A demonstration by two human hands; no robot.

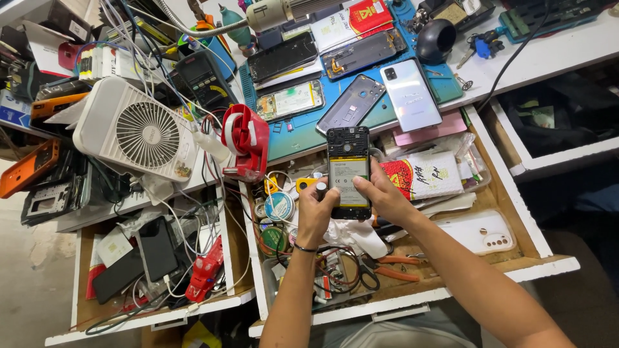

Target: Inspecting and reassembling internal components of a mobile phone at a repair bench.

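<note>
- Holding an opened smartphone (349,173), back cover off and battery exposed, above an open wooden drawer (496,193) full of tools.
- The left hand (316,212) grips the phone's lower left edge; the right hand (382,195) pinches its right side, thumb on the battery.
- Risk: pressing or prying could puncture the battery.
- Risk: a slip would likely drop the phone among the pliers (393,267) and tangled wires (335,270) below.

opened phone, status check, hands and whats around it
Left hand and right hand both grip the opened phone, back cover off, battery showing. Held above open drawer. White fan off left, apart.
</note>
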